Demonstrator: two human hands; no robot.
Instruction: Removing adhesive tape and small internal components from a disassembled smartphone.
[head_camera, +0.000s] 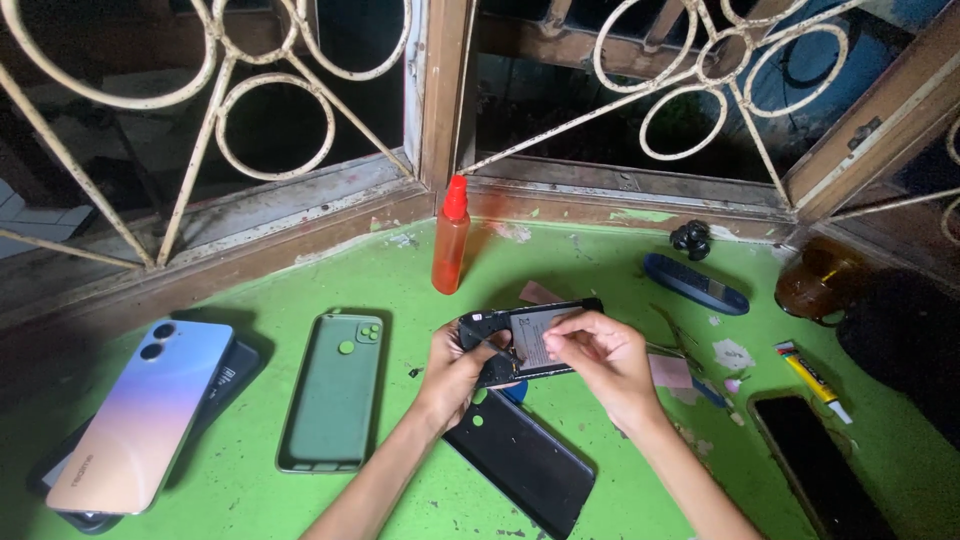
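Green work surface (250, 495) below a barred window. I see the opened phone (530, 340), back removed, held above its black back cover (520, 460). Left hand (455, 375) is clamped on the phone's left end; right hand (600, 355) pinches at its exposed battery area, fingertips together. An orange bottle (450, 240) stands behind the phone; a green case (335, 390) lies to its left. Risk, in my judgement: a slipping pinch could tear a ribbon or drop the phone.

Both hands on an opened phone (530, 340) mid-table: left hand (462, 372) grips its left end, right hand (600, 355) pinches at the battery. Black back cover (525, 460) at 6 o'clock, green case (335, 390) at 9, orange bottle (451, 240) at 12, glue tube (812, 380) at 3.
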